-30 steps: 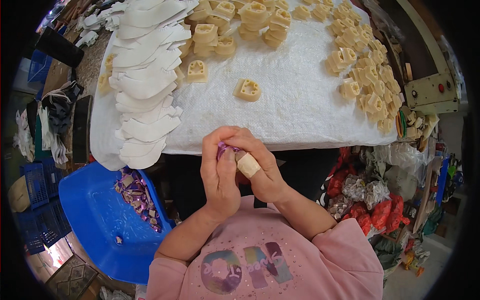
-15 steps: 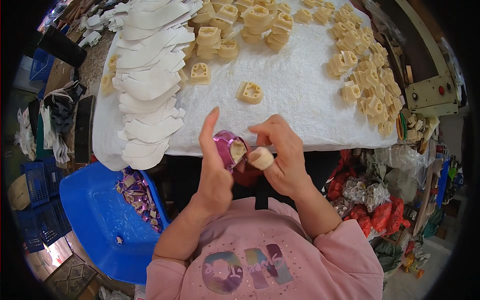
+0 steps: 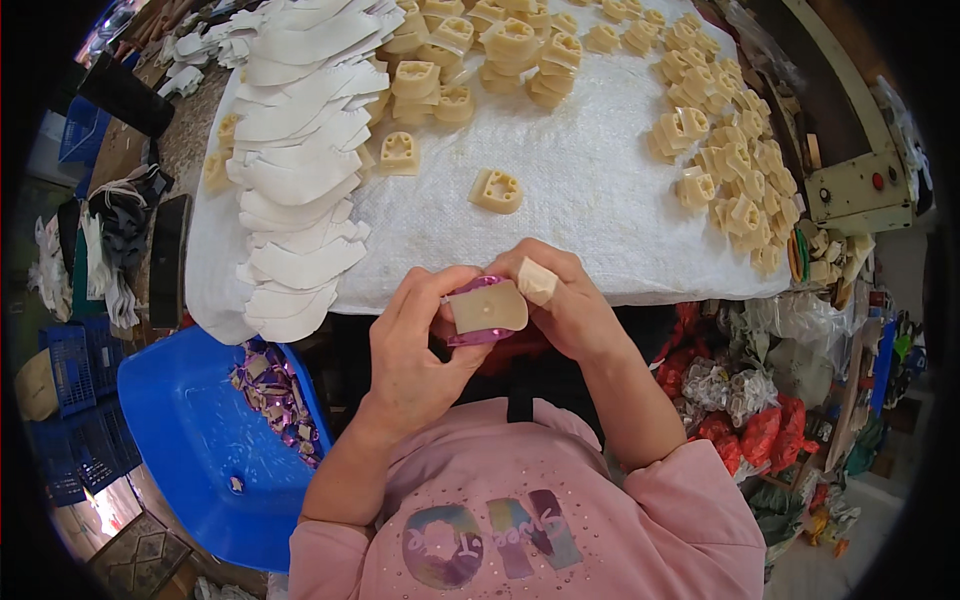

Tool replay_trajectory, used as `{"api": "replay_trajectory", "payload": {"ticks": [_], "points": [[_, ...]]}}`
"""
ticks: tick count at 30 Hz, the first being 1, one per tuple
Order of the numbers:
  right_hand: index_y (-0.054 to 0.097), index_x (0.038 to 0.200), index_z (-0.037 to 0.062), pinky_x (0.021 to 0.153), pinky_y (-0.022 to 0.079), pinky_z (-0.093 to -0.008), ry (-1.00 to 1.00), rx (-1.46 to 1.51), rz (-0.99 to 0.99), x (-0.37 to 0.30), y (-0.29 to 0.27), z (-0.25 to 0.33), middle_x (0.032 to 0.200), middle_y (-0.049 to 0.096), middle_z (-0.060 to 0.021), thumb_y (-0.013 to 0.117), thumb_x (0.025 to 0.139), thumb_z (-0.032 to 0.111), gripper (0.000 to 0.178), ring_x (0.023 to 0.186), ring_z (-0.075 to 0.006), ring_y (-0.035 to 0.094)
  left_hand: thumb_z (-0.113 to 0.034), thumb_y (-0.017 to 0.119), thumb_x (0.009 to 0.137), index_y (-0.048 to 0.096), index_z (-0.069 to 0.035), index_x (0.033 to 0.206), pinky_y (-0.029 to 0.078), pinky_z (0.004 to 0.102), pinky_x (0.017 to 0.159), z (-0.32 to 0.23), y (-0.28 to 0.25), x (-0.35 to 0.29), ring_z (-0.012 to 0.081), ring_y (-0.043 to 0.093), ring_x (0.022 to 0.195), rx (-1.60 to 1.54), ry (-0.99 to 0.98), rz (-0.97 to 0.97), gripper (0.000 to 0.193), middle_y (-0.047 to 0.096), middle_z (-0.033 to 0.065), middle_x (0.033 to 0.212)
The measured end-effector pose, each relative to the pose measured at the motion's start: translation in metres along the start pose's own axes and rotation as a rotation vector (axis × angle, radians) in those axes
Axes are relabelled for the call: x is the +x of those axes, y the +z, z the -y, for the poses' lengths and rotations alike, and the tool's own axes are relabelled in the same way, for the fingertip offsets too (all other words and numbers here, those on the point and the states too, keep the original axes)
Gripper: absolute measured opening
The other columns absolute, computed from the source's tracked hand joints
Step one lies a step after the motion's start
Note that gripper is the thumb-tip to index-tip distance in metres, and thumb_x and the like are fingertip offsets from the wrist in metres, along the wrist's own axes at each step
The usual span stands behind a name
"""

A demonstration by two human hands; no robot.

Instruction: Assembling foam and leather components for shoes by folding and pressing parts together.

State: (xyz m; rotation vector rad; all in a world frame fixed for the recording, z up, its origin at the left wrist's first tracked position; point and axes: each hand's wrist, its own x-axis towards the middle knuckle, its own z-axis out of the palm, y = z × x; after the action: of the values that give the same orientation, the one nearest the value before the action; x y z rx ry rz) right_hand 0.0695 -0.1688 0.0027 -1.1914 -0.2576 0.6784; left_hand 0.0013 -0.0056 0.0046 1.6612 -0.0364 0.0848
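Just below the near edge of the table, both hands meet over the lap. Left hand is clamped on a small cream block with shiny purple wrapping showing at its top and bottom edges — thumb underneath, fingers curled round the left end. Right hand closes on the block's right end, and one of its fingertips wears a pale tape wrap. The block is held in the air, touching neither the table nor the pink sweater beneath it.

On the table's white woven cloth, a single cream heel piece lies alone, just beyond the hands. More of them are heaped along the far and right sides, and a long overlapping row of white cut pieces runs down the left side. Low at the left stands a blue plastic tub holding a small pile of purple scraps by its right wall.
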Motion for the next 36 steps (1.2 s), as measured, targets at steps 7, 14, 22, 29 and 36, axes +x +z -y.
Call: {"api": "replay_trajectory", "payload": {"ticks": [7, 14, 22, 29, 36], "points": [[0.059, 0.087, 0.0028, 0.057, 0.043, -0.0265, -0.267, -0.335, 0.128, 0.002, -0.009, 0.003, 0.076, 0.057, -0.0024, 0.054, 0.088, 0.013, 0.011, 0.064, -0.0103, 0.052, 0.009, 0.073, 0.063, 0.057, -0.003, 0.109, 0.045, 0.0215, 0.056, -0.007, -0.002, 0.005, 0.0116, 0.054, 0.068, 0.351, 0.331, -0.014, 0.051, 0.057, 0.0075, 0.087], [0.060, 0.094, 0.0018, 0.072, 0.047, -0.0275, -0.289, -0.353, -0.040, -0.001, -0.001, -0.007, 0.087, 0.064, -0.0051, 0.052, 0.091, 0.013, 0.014, 0.081, -0.0127, 0.059, -0.002, 0.080, 0.056, 0.054, -0.003, 0.097, 0.046, 0.0254, 0.053, 0.000, 0.006, 0.012, 0.0169, 0.055, 0.059, 0.411, 0.476, -0.128, 0.049, 0.057, 0.0092, 0.077], [0.059, 0.099, 0.0016, 0.079, 0.045, -0.0276, -0.231, 0.022, -0.039, -0.009, 0.006, -0.027, 0.093, 0.061, -0.0052, 0.048, 0.095, 0.017, 0.019, 0.086, -0.0117, 0.055, -0.007, 0.082, 0.054, 0.053, -0.004, 0.091, 0.050, 0.0319, 0.055, -0.002, 0.022, 0.005, 0.0253, 0.060, 0.062, 0.471, 0.431, -0.236, 0.047, 0.055, 0.0094, 0.076], [0.054, 0.107, -0.0008, 0.079, 0.047, -0.0293, -0.223, 0.276, -0.080, -0.007, 0.020, -0.034, 0.103, 0.059, -0.0092, 0.042, 0.098, 0.023, 0.028, 0.090, -0.0130, 0.055, -0.006, 0.081, 0.058, 0.047, -0.001, 0.090, 0.045, 0.0254, 0.050, 0.008, 0.024, 0.006, 0.0161, 0.054, 0.055, 0.467, 0.441, -0.354, 0.047, 0.053, 0.0095, 0.068], [0.055, 0.109, -0.0010, 0.080, 0.047, -0.0290, -0.180, -0.242, -0.218, -0.010, 0.026, -0.025, 0.106, 0.060, -0.0104, 0.043, 0.097, 0.021, 0.028, 0.093, -0.0172, 0.058, -0.006, 0.081, 0.059, 0.047, -0.001, 0.090, 0.046, 0.0258, 0.052, 0.013, 0.028, 0.004, 0.0165, 0.056, 0.055, 0.531, 0.441, -0.418, 0.046, 0.054, 0.0080, 0.069]]}}
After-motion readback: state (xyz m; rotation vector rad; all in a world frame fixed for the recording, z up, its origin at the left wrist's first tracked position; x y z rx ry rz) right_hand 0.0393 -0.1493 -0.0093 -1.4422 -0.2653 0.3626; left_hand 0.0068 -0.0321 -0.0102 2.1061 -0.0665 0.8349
